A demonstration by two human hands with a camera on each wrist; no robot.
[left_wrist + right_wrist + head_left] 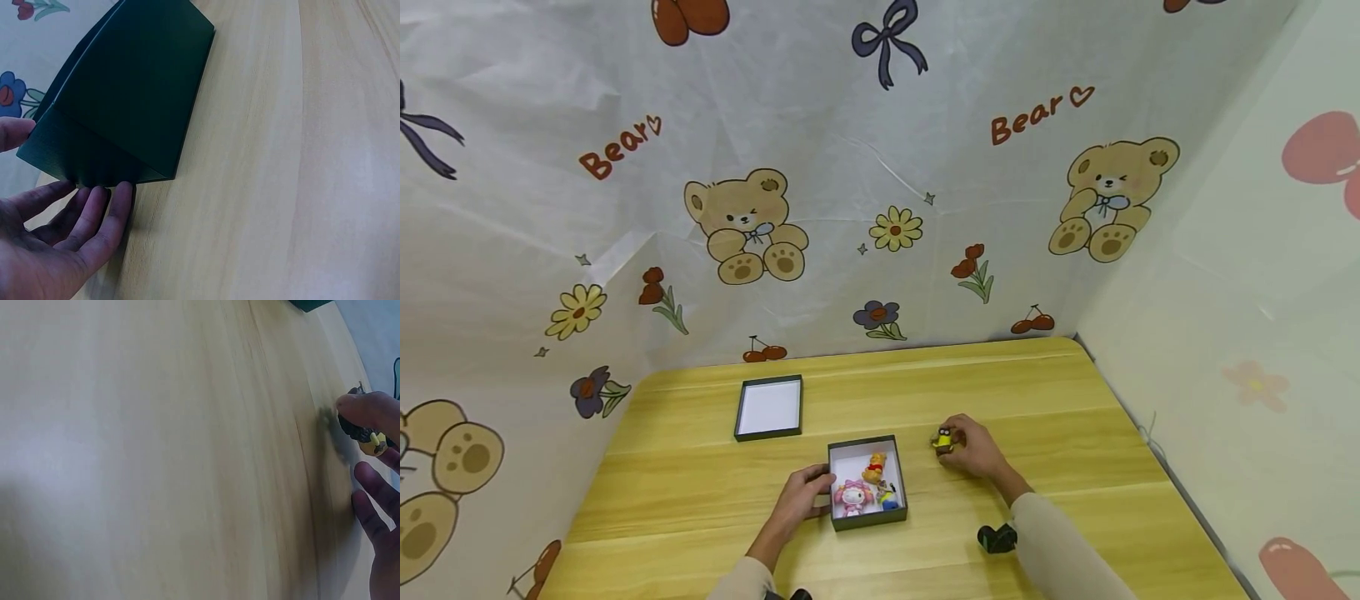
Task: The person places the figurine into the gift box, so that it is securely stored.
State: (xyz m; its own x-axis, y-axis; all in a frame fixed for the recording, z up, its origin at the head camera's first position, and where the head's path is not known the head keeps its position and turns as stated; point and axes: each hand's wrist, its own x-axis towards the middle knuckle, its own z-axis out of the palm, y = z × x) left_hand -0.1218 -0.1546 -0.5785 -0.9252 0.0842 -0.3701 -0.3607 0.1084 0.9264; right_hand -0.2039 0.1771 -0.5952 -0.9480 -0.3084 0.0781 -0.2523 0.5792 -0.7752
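A dark green box [868, 521] with a white inside stands on the table. In it lie a pink-and-white toy figure [853, 497], an orange bear figurine in a red top [875, 468] and a small blue-and-yellow figurine [887, 495]. My left hand [803, 497] grips the box's left side, thumb at the rim; the left wrist view shows its fingertips against the lower edge of the green wall [119, 150]. Right of the box, my right hand [973, 446] pinches a small yellow-and-black figurine [943, 440] just above the tabletop. Part of that figurine [374, 445] is hidden behind the thumb.
A shallow dark green lid [769, 407], white inside, lies on the table behind and left of the box. The light wood table [1060, 400] meets a bear-patterned wall covering [925, 292] at its back edge. A black device [997, 538] sits by the right sleeve.
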